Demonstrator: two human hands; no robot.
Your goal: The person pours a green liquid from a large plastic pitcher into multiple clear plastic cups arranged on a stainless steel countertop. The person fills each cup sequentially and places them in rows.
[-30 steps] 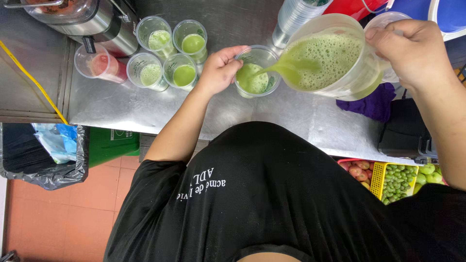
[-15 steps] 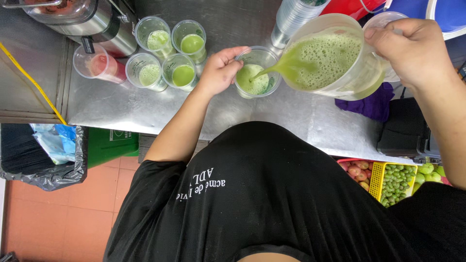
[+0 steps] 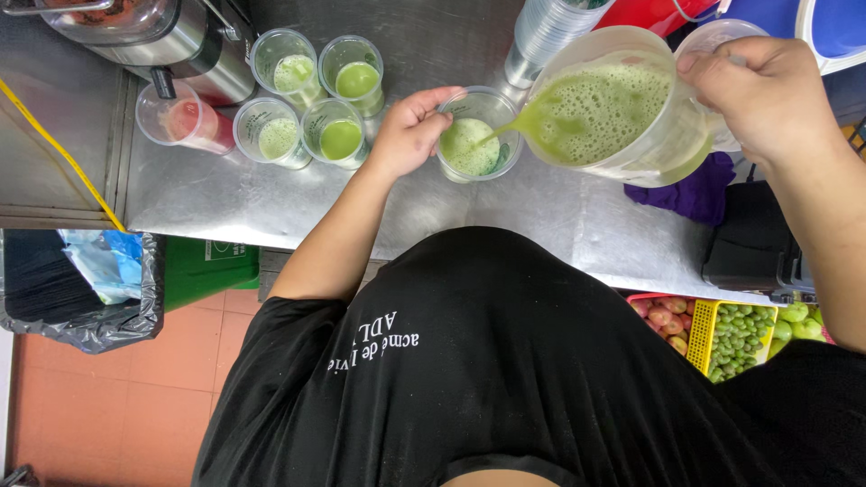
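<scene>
My left hand (image 3: 410,131) grips the side of a clear plastic cup (image 3: 478,135) that stands on the steel counter (image 3: 541,225). My right hand (image 3: 767,95) holds a large translucent pitcher (image 3: 622,108) by its handle, tilted to the left. Frothy green juice runs from the pitcher's spout into the cup, which is partly filled. To the left stand several more clear cups of green juice (image 3: 336,135) in a cluster.
A cup of red juice (image 3: 185,119) and a steel juicer (image 3: 171,36) stand at far left. A stack of empty cups (image 3: 546,36) is behind the pitcher, a purple cloth (image 3: 699,194) beside it. A lined bin (image 3: 81,280) and crates of fruit (image 3: 731,334) sit below.
The green juice keeps pouring and the level in the held cup has risen a little. Both hands stay in nearly the same place.
</scene>
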